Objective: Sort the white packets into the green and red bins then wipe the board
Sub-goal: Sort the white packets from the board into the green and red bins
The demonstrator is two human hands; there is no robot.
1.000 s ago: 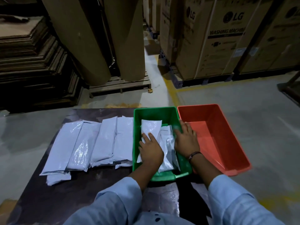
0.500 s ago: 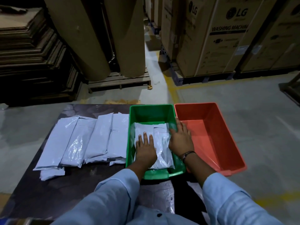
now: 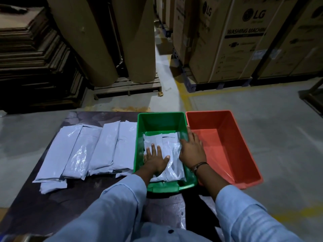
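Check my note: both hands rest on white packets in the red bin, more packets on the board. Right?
Not quite: the head view shows the left hand and right hand on packets in the green bin, not the red bin. The rest stands.

Dim light is cast throughout; glare is caught on white packets (image 3: pixel 82 154) left of the fingers (image 3: pixel 153 148); edges are bowed by distortion.

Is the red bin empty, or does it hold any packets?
Empty: the red bin shows only its bare floor. The binned white packets lie in the green bin.
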